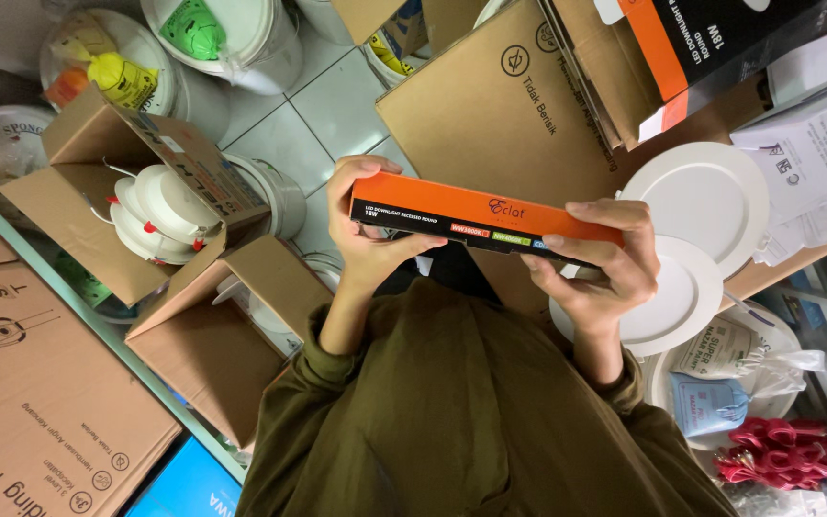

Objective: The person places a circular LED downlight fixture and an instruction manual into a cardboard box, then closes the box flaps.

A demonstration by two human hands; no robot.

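Both hands hold a flat orange and black box (476, 222) edge-on, up in front of the chest and above the clutter below. The left hand (368, 233) wraps its fingers over the top of one short end with the thumb pressed along the black side; the right hand (605, 273) clamps the other end the same way, fingers curled over the orange face. Each hand is closed firmly on the box.

It looks like thin printed card, so probably light and fairly stiff along the edges but easy to dent on the broad faces. The glossy print may be a little slippery, and whatever sits inside is likely fragile, so the short ends and corners seem the safest places to grip, as it is held now.

Two round white light panels (696, 239) lie just past the right hand on a big flat brown carton (500, 110). To the left, an open cardboard box (98, 191) holds more round white fittings. White buckets (232, 43) stand on a pale tiled floor (337, 105). A red bundle (777, 455) lies low on the right. The room is cramped, with stock piled on every side
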